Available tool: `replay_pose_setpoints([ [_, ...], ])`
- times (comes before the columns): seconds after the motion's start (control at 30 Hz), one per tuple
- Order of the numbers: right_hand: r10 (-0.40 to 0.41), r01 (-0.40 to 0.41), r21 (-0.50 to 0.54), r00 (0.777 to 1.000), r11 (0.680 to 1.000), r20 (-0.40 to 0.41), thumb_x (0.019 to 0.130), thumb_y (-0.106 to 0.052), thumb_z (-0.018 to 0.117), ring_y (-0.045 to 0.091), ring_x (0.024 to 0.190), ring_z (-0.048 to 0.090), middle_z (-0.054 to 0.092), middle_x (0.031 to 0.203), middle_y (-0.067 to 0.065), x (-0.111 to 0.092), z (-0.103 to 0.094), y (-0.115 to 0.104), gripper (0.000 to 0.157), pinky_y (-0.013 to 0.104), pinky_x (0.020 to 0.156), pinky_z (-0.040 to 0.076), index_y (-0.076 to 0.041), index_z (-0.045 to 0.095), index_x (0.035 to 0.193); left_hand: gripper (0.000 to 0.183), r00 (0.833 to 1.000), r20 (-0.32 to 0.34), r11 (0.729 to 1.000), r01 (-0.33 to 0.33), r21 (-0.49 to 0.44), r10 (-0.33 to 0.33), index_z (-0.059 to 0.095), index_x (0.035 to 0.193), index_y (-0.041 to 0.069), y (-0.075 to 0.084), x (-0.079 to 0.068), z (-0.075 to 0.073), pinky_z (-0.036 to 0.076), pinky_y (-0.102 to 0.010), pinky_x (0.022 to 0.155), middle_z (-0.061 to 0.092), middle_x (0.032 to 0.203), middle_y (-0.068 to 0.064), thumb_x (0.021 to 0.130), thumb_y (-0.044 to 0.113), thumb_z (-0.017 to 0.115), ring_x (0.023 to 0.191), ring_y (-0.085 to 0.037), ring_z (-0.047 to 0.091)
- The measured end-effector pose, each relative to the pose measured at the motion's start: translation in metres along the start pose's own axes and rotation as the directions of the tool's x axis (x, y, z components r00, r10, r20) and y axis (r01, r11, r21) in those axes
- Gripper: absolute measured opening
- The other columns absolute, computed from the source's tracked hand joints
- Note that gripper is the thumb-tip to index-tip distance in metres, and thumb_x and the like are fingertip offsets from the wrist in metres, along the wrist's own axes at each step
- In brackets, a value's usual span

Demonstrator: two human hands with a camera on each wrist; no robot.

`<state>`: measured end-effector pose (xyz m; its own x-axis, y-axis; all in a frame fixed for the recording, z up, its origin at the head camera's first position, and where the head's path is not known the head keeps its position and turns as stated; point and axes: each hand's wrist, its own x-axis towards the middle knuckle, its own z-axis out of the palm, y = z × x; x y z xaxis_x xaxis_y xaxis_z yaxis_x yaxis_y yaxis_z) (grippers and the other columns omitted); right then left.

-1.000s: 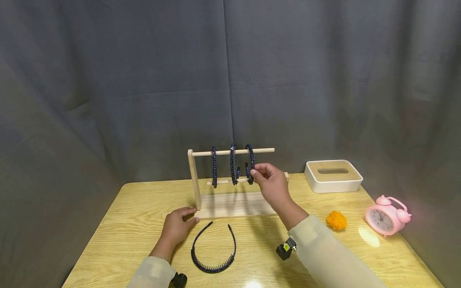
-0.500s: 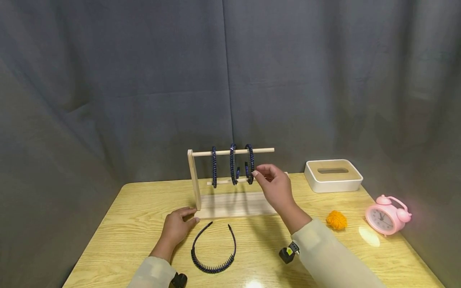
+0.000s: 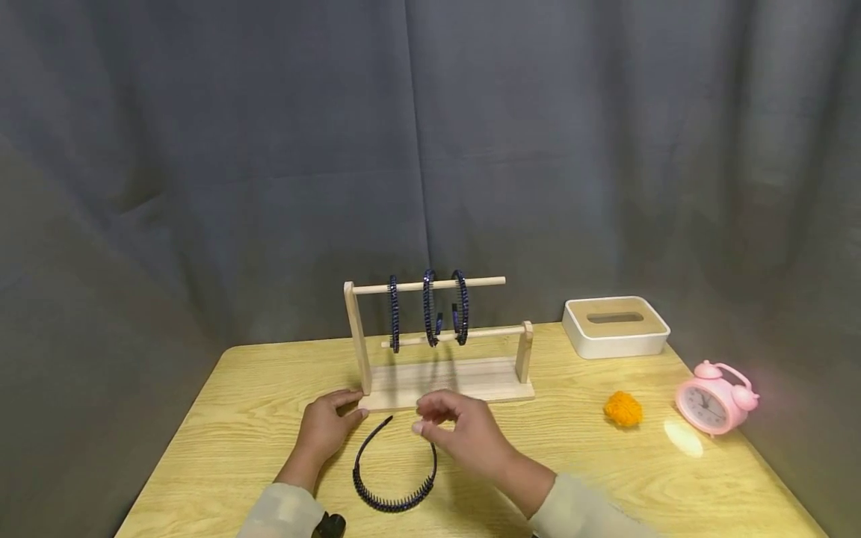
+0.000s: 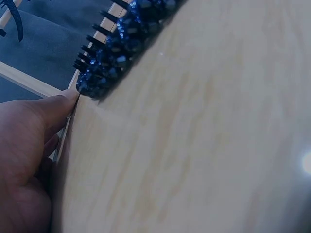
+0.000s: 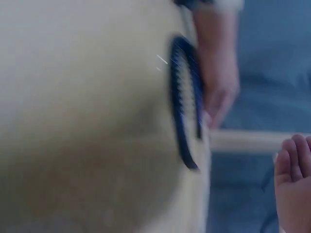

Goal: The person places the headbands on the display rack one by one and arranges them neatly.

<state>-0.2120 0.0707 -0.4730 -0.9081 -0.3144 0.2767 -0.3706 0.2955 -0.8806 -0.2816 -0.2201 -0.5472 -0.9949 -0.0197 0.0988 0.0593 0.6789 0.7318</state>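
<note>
A wooden headband stand [image 3: 444,377] with two horizontal rods stands on the table. Three dark blue toothed headbands hang on it, including this middle headband [image 3: 428,308]. My left hand [image 3: 326,430] holds the left front corner of its base, thumb at the near edge. Another headband [image 3: 395,506] lies on the table in front of the stand, its ends pointing toward the stand. My right hand [image 3: 467,433] is over the right end of this headband in the head view, fingers bent and nothing between them. In the right wrist view, fingertips [image 5: 296,158] appear apart from the lying headband [image 5: 177,102].
A white tissue box with a wooden top [image 3: 615,329] stands at the back right. An orange pompom-like ball [image 3: 623,409] and a pink alarm clock [image 3: 716,397] are on the right of the table. A dark grey curtain [image 3: 303,187] hangs behind.
My right hand has let go of the rightmost hanging headband and come down toward the headband on the table. The left hand stays at the stand's base. The head view has shifted slightly.
</note>
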Motion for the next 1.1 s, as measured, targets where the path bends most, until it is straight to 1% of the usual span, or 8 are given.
replay_pose_setpoints([
  [0.13,-0.018,0.021,-0.009,0.965,1.0,0.262,0.1,-0.03,0.083,0.007,0.104,0.072,0.079,0.116,-0.004,-0.013,0.021,0.004,0.024,0.031,0.096,0.063,-0.019,0.079,0.122,0.035,1.0,-0.008,1.0,-0.002,0.008,0.002,0.08,0.134,0.015,0.0,0.0,0.001,0.049,-0.065,0.12,0.066,0.151,-0.019,0.1,0.021,0.083,0.146,-0.047,0.057],
  [0.3,-0.026,0.028,0.001,0.871,1.0,0.49,0.099,-0.026,0.084,0.001,0.106,0.071,0.079,0.119,-0.001,-0.017,0.033,0.016,0.03,0.019,0.092,0.061,-0.013,0.078,0.125,0.036,1.0,-0.002,1.0,-0.009,0.008,0.009,0.08,0.135,0.016,-0.003,-0.001,0.004,0.05,-0.065,0.118,0.066,0.152,-0.019,0.1,0.022,0.083,0.145,-0.046,0.058],
  [0.4,-0.05,0.099,-0.056,0.82,0.993,0.57,0.099,-0.026,0.084,-0.003,0.105,0.071,0.078,0.119,-0.006,-0.015,0.036,0.023,0.031,0.015,0.089,0.061,-0.012,0.078,0.126,0.036,1.0,0.0,1.0,-0.008,0.016,0.008,0.08,0.135,0.017,-0.004,-0.001,0.003,0.05,-0.066,0.118,0.066,0.152,-0.019,0.1,0.022,0.082,0.145,-0.047,0.057],
  [0.63,-0.063,0.364,-0.328,0.748,0.872,0.661,0.099,-0.035,0.084,-0.013,0.093,0.064,0.076,0.109,-0.019,-0.008,0.044,0.025,0.025,0.007,0.081,0.054,-0.022,0.081,0.12,0.037,1.0,-0.003,1.0,-0.015,0.007,0.015,0.08,0.136,0.014,-0.003,0.0,0.0,0.047,-0.067,0.121,0.065,0.152,-0.021,0.099,0.021,0.083,0.147,-0.048,0.056],
  [0.73,-0.063,0.405,-0.371,0.742,0.836,0.668,0.099,-0.035,0.083,-0.014,0.091,0.063,0.075,0.105,-0.019,-0.007,0.048,0.022,0.022,0.005,0.08,0.052,-0.023,0.082,0.117,0.037,1.0,-0.004,1.0,-0.009,0.006,0.009,0.08,0.136,0.015,-0.004,0.0,0.0,0.047,-0.067,0.121,0.065,0.153,-0.021,0.099,0.021,0.083,0.147,-0.048,0.055],
  [0.87,-0.078,0.422,-0.382,0.748,0.822,0.658,0.101,-0.03,0.083,-0.015,0.086,0.06,0.073,0.098,-0.021,-0.009,0.048,0.023,0.012,0.003,0.076,0.05,-0.024,0.083,0.111,0.036,1.0,-0.003,1.0,-0.003,0.002,0.003,0.08,0.135,0.015,-0.004,-0.001,-0.001,0.049,-0.066,0.12,0.065,0.153,-0.02,0.1,0.02,0.083,0.146,-0.048,0.056],
  [1.0,-0.121,0.41,-0.324,0.759,0.852,0.64,0.103,-0.024,0.079,-0.016,0.084,0.059,0.072,0.097,-0.02,-0.013,0.038,0.026,0.008,0.003,0.075,0.051,-0.022,0.083,0.11,0.035,1.0,-0.016,1.0,-0.01,0.002,0.01,0.081,0.134,0.015,-0.004,-0.001,0.0,0.051,-0.065,0.118,0.067,0.151,-0.02,0.099,0.02,0.083,0.144,-0.047,0.058],
  [1.1,-0.156,0.367,-0.247,0.785,0.897,0.6,0.105,-0.021,0.076,-0.014,0.086,0.06,0.073,0.101,-0.016,-0.021,0.021,0.026,0.009,0.007,0.076,0.054,-0.02,0.082,0.112,0.035,1.0,-0.017,1.0,-0.016,-0.005,0.016,0.081,0.134,0.016,-0.003,0.0,0.001,0.051,-0.064,0.118,0.067,0.15,-0.019,0.099,0.02,0.084,0.144,-0.047,0.059],
])
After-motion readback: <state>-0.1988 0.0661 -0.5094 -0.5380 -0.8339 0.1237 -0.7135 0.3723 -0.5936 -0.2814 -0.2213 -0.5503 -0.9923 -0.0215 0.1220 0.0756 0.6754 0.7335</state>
